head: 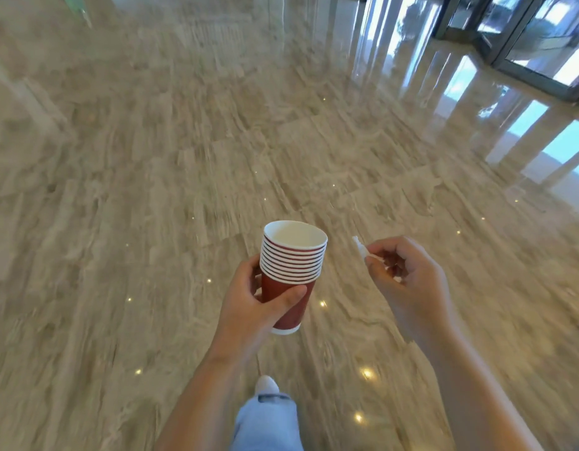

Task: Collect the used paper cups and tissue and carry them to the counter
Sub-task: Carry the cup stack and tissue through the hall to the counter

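A stack of several nested red paper cups (289, 265) with white rims and a white inside stands upright in my left hand (252, 304), whose fingers and thumb wrap around the lowest cup. To the right, at about the same height, my right hand (408, 284) pinches a small crumpled white tissue (360, 247) between thumb and fingertips; only a bit of it sticks out to the upper left. The two hands are apart. No counter is in view.
A glossy beige marble floor (184, 157) spreads all around, blurred by motion. Glass doors with dark frames (525, 37) stand at the upper right. My leg in light jeans and a white shoe (267, 385) show at the bottom centre.
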Motion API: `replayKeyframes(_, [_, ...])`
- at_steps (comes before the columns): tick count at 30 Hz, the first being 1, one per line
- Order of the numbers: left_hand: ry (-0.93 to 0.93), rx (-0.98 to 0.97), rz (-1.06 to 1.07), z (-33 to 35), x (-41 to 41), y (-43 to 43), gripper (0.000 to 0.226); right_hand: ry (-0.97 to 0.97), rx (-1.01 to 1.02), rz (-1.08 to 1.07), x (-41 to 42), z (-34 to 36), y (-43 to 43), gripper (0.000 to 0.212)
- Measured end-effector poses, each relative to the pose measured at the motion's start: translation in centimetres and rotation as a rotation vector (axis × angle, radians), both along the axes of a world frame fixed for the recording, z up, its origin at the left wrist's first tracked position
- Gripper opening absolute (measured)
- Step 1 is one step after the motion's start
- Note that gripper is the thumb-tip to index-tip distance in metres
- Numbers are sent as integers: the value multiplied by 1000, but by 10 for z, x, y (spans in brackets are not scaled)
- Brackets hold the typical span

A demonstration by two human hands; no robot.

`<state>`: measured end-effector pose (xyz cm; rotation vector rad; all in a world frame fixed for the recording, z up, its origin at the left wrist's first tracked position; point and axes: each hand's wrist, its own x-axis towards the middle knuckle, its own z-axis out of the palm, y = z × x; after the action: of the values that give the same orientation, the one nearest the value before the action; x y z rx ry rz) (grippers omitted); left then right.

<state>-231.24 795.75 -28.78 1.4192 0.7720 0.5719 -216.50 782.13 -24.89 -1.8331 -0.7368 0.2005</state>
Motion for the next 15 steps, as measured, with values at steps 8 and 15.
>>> replayKeyframes(8, [11, 2, -7, 10, 108, 143, 58, -9, 0, -17, 97, -2, 138, 36])
replayKeyframes(15, [63, 30, -39, -11, 239, 238, 53, 20, 7, -92, 225, -23, 226, 41])
